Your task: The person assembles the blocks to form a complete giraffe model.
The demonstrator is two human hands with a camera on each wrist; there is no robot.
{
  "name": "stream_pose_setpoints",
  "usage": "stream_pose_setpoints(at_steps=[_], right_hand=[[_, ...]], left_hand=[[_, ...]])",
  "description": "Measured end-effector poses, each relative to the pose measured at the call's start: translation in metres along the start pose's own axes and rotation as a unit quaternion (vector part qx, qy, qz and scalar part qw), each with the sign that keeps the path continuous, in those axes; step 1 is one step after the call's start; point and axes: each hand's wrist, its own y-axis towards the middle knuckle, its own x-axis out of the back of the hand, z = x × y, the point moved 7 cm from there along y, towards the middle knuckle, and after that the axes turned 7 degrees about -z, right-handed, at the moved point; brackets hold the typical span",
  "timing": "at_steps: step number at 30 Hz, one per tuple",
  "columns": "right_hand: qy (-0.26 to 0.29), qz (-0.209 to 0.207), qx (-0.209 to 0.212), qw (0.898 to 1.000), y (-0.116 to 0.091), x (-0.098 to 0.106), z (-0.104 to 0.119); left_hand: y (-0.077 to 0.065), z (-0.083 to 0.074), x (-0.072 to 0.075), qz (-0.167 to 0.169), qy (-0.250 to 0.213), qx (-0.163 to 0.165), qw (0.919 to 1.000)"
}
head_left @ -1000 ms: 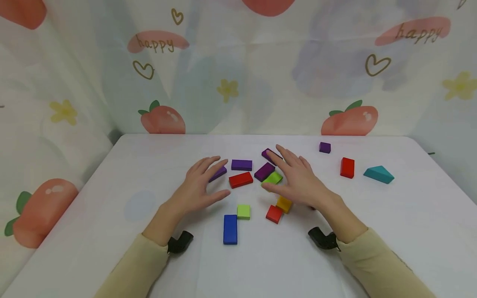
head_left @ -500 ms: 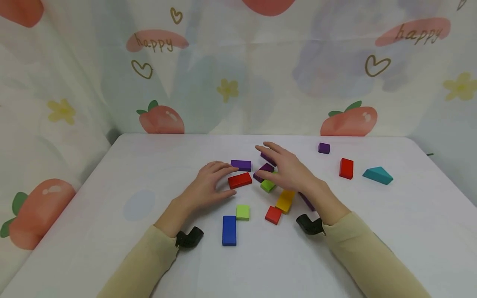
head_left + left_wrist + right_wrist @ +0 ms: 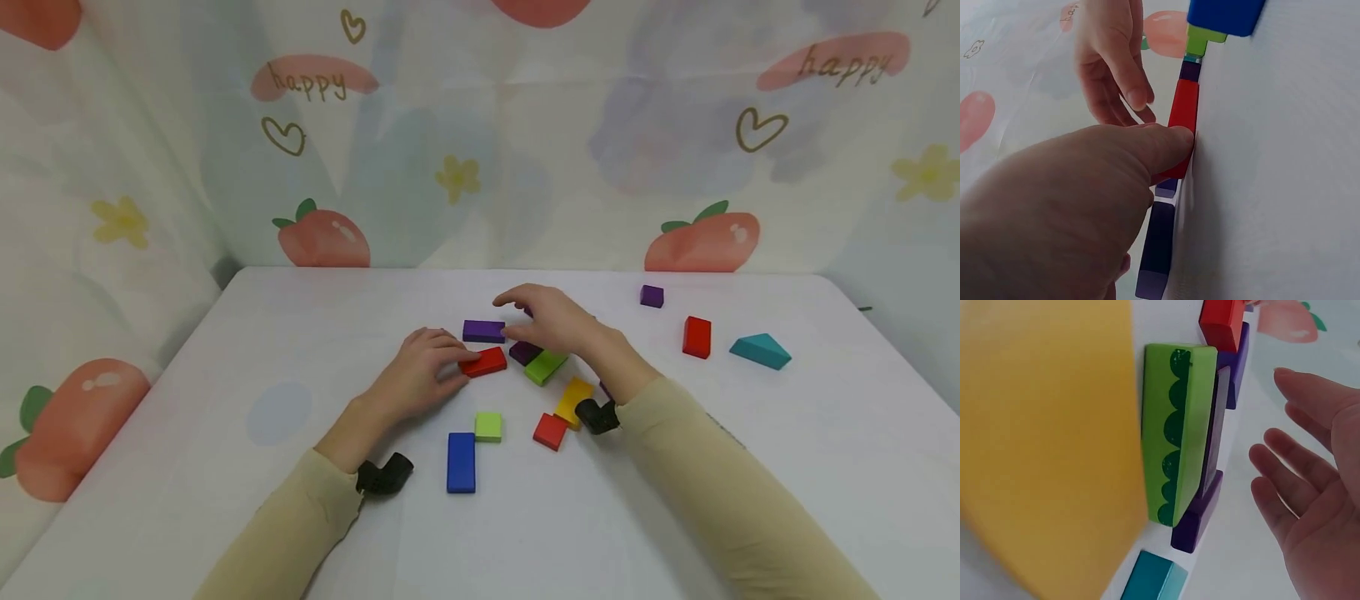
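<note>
My left hand (image 3: 420, 375) pinches the left end of a red rectangular block (image 3: 489, 362). In the left wrist view its thumb lies against the near face of that red block (image 3: 1184, 106); the other fingers are mostly hidden behind. My right hand (image 3: 551, 318) hovers with loosely bent fingers near the right end of a purple block (image 3: 483, 331), holding nothing. Beneath it, a dark purple block (image 3: 525, 353) is partly covered, beside a green block (image 3: 546, 367). In the right wrist view the fingers of the right hand (image 3: 1310, 469) are spread, and the green block (image 3: 1175, 431) shows dark scallops.
Nearer me are a yellow block (image 3: 573, 402), a small red block (image 3: 551, 432), a light green square block (image 3: 488, 427) and a blue block (image 3: 461, 462). To the right lie a purple cube (image 3: 652, 296), another red block (image 3: 697, 337) and a teal triangular block (image 3: 761, 351).
My left hand has moved slightly right and down onto the red block and taken hold of its end. My right hand has moved left over the purple blocks, uncovering the green and yellow ones.
</note>
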Motion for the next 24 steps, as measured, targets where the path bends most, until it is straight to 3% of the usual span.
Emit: stream_pose_setpoints(at_steps=[7, 14, 24], right_hand=[[-0.001, 0.033, -0.031, 0.999, 0.013, -0.012, -0.003], [-0.006, 0.054, -0.045, 0.998, 0.017, -0.019, -0.003], [-0.039, 0.057, -0.011, 0.998, 0.021, -0.025, 0.007]], left_hand=[[-0.003, 0.0, 0.001, 0.018, -0.014, -0.007, 0.9997], [-0.016, -0.004, 0.005, 0.035, -0.016, -0.009, 0.9992], [-0.031, -0.009, 0.011, 0.049, -0.018, -0.006, 0.9986]])
